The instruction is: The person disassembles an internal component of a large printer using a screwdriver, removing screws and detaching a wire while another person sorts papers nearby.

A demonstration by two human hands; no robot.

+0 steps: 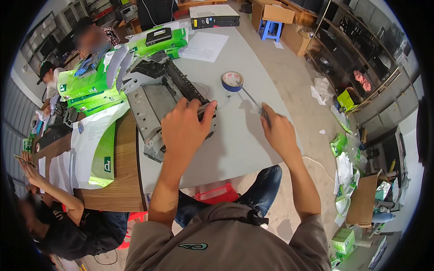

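Observation:
On the grey table in front of me lies a partly dismantled printer frame (156, 101), made of metal plates with a black ribbed plastic section. My left hand (183, 128) is over its right side, fingers curled on the black part and thumb sticking out. A long thin screwdriver (249, 98) is in the closed fingers of my right hand (279, 131). Its shaft points away and to the left, with the tip overlapping a roll of tape (232, 81) with a blue outer side; I cannot tell if they touch. Thin wires come from the frame's right side.
Green paper packs (92, 86) are stacked left of the frame, beside a brown wooden table (122, 158). White sheets (205, 46) and a boxy device (214, 18) lie at the far end. Other people sit at the left. Shelves (357, 58) and wrappers line the right.

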